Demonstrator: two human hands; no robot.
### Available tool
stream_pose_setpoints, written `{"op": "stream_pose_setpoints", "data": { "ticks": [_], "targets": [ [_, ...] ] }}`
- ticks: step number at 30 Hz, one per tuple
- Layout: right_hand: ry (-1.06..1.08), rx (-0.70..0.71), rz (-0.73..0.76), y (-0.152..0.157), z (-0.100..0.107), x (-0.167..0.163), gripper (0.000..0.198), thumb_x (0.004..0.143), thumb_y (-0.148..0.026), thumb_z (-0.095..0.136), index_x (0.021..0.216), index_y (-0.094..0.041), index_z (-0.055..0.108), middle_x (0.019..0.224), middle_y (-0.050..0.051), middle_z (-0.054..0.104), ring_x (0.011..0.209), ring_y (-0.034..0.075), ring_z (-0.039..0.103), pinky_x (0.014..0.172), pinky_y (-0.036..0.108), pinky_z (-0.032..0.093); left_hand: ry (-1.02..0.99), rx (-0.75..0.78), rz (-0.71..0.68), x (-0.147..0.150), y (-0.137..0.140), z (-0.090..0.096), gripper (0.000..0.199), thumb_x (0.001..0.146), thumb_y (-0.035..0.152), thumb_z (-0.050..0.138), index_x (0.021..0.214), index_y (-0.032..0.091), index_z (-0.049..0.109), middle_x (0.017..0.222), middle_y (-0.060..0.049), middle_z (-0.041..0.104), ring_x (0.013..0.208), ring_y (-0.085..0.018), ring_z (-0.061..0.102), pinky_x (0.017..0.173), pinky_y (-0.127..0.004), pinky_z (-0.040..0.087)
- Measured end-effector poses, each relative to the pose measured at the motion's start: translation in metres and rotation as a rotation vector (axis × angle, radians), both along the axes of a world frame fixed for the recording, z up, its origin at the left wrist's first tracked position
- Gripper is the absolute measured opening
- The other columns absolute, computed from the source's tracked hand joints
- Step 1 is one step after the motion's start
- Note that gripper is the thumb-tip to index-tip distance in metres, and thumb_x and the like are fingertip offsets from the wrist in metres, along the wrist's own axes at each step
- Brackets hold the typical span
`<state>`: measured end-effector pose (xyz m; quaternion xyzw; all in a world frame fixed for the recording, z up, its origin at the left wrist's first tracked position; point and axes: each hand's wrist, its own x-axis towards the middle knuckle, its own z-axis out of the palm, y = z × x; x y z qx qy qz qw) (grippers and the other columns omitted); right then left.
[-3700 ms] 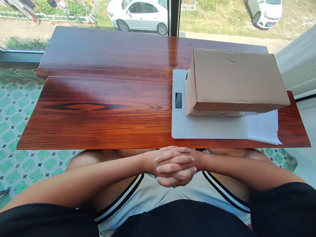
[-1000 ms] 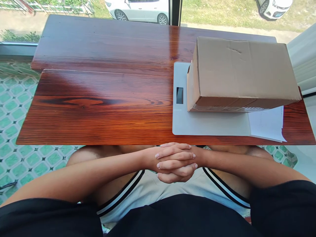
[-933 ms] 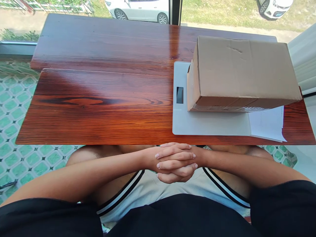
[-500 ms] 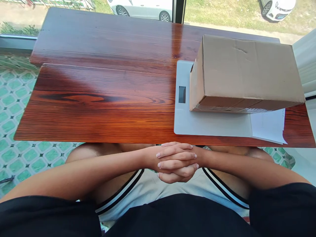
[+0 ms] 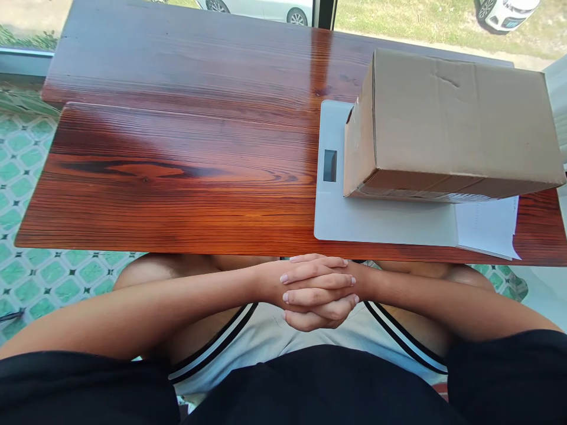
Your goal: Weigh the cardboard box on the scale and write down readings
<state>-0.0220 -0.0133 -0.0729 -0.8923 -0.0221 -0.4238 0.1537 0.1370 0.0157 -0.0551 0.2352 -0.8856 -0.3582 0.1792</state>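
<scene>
My left hand (image 5: 274,283) and my right hand (image 5: 361,281) are clasped over my lap, just off the front edge of the table (image 5: 177,206). Their fingers are interlaced and folded closed, and no object shows between them; the palms are hidden. Up and to the right of them, a brown cardboard box (image 5: 456,118) rests on a flat white digital scale (image 5: 381,221). The scale's small dark display (image 5: 330,165) shows left of the box, with no reading I can make out. Sheets of white paper (image 5: 487,227) stick out from beneath the box's front right part.
The glossy red-brown table has a second board (image 5: 186,59) behind, along a window with a dark upright frame (image 5: 323,13). Parked white cars (image 5: 266,10) stand outside. A pale curtain (image 5: 558,106) hangs at the right. Green patterned floor tiles (image 5: 22,189) show at the left.
The view has shifted slightly, so the box and scale appear a little larger and further right, and the table's back edge sits higher. My hands stay clasped in the same place.
</scene>
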Motion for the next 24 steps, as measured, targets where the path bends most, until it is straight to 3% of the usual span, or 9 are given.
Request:
{"op": "stream_pose_setpoints", "data": {
  "ticks": [3,5,8,11,17,20,24],
  "targets": [
    [-0.007,0.010,0.000,0.001,0.001,0.000,0.050,0.080,-0.019,0.081,0.125,-0.032,0.064,0.112,0.014,0.070,0.103,0.037,0.075,0.086,0.050,0.066,-0.004,0.012,-0.004,-0.001,-0.002,0.003,0.037,0.095,0.064,0.056,0.107,0.038,0.081,0.140,-0.004,0.064,0.143,-0.038,0.046,0.083,-0.032,0.064],
    [-0.004,0.012,0.004,0.000,0.000,-0.001,0.049,0.080,-0.019,0.080,0.125,-0.032,0.064,0.112,0.014,0.070,0.103,0.036,0.075,0.087,0.050,0.065,0.006,-0.020,-0.043,-0.003,-0.008,0.004,0.037,0.095,0.063,0.057,0.102,0.037,0.082,0.136,-0.005,0.066,0.142,-0.036,0.048,0.093,-0.038,0.060],
    [0.010,0.041,0.016,-0.002,-0.004,0.000,0.047,0.082,-0.019,0.077,0.125,-0.033,0.064,0.115,0.014,0.070,0.106,0.038,0.074,0.087,0.053,0.064,0.036,-0.096,-0.168,-0.008,-0.021,0.005,0.033,0.092,0.060,0.061,0.092,0.035,0.082,0.122,-0.006,0.073,0.136,-0.033,0.055,0.113,-0.046,0.044],
    [-0.048,0.051,0.025,-0.002,-0.011,0.002,0.048,0.082,-0.021,0.077,0.127,-0.034,0.065,0.114,0.014,0.071,0.103,0.039,0.075,0.084,0.054,0.064,0.087,-0.184,-0.233,-0.010,-0.029,0.004,0.031,0.093,0.057,0.063,0.087,0.034,0.082,0.114,-0.006,0.075,0.130,-0.032,0.059,0.117,-0.046,0.040],
    [-0.132,0.085,-0.047,0.002,-0.018,0.008,0.041,0.081,-0.025,0.080,0.119,-0.036,0.070,0.110,0.011,0.074,0.098,0.035,0.076,0.083,0.049,0.065,0.172,-0.175,-0.112,-0.007,-0.013,0.002,0.035,0.097,0.058,0.058,0.087,0.034,0.081,0.116,-0.006,0.074,0.131,-0.030,0.059,0.116,-0.046,0.041],
    [-0.148,-0.009,-0.015,-0.008,-0.016,0.009,0.041,0.082,-0.027,0.078,0.121,-0.033,0.069,0.107,0.013,0.073,0.093,0.035,0.077,0.077,0.048,0.066,0.198,-0.199,-0.087,-0.007,-0.008,0.001,0.038,0.098,0.058,0.055,0.086,0.034,0.080,0.114,-0.006,0.073,0.130,-0.030,0.060,0.113,-0.046,0.043],
    [-0.106,-0.264,0.175,-0.029,-0.011,0.009,0.045,0.077,-0.027,0.082,0.120,-0.021,0.068,0.105,0.020,0.070,0.089,0.036,0.077,0.072,0.042,0.068,0.228,-0.282,-0.103,-0.008,-0.009,-0.001,0.038,0.099,0.056,0.053,0.084,0.033,0.080,0.109,-0.007,0.073,0.125,-0.030,0.063,0.112,-0.046,0.045]
  ]
}}
